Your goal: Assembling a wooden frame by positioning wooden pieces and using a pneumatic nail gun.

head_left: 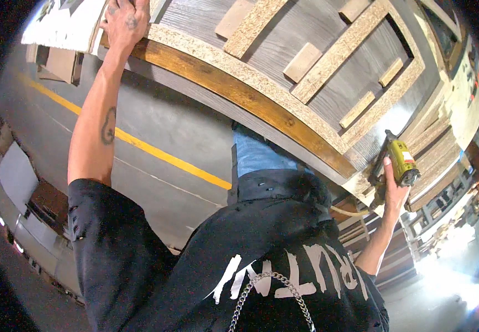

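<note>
- Big grey wood-grain panel (328, 33) fills the top of the view, and it's got that printed laminate look with fine streaks.
- Raw particleboard strips (339, 52) lie flat on it in a frame pattern. They're speckled tan, rough and crumbly looking, with a few short offcut blocks (302, 62) sitting between them.
- The near edge of the panel shows a long particleboard band (239, 74), and right under it runs an orange-brown solid wood rail (223, 88), smooth and a bit glossy.
- Left hand (124, 22) is way up at the far left end of that edge, arm stretched almost straight, fingers draped over the top of the panel and gripping it. There's a tattoo on the forearm.
- Right hand (394, 191) is clenched around the handle of a yellow-green nail gun (400, 160), elbow bent, with the tool's nose pressed against the right corner of the panel edge. A thin tan hose (350, 212) trails off from it toward the body.
- Below all that is a smooth grey concrete floor (156, 122) with a yellow painted line (156, 152) cutting across it diagonally.
- Stacked boards (444, 160) are piled off to the right, kinda blown out by the light.
</note>
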`<state>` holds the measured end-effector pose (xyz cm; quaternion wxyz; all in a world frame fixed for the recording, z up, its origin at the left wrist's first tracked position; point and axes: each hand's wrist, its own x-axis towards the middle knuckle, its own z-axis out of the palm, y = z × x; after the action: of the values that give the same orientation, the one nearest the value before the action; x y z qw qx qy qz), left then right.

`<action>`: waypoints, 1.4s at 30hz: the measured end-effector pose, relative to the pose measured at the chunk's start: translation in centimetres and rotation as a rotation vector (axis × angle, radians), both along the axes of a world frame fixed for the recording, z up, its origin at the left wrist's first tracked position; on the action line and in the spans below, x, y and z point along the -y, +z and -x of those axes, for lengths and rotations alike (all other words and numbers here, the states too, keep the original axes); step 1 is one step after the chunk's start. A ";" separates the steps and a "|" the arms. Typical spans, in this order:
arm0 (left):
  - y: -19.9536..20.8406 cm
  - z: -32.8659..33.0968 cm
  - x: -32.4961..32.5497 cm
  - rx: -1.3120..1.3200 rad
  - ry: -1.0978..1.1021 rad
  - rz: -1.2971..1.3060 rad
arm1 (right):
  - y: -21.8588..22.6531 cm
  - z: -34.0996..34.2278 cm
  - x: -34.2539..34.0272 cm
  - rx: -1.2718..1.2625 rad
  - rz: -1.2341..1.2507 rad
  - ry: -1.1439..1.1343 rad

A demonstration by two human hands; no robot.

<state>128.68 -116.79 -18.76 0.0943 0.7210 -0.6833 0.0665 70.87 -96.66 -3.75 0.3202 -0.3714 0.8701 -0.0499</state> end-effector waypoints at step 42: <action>-1.0 -0.3 0.0 0.168 -0.166 0.137 | -2.8 -11.9 9.8 -0.139 -0.040 0.938</action>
<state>129.02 -116.80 -19.76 0.0908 0.6456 -0.7400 0.1651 82.75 -106.48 -6.53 0.2563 -0.7205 0.6286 0.1416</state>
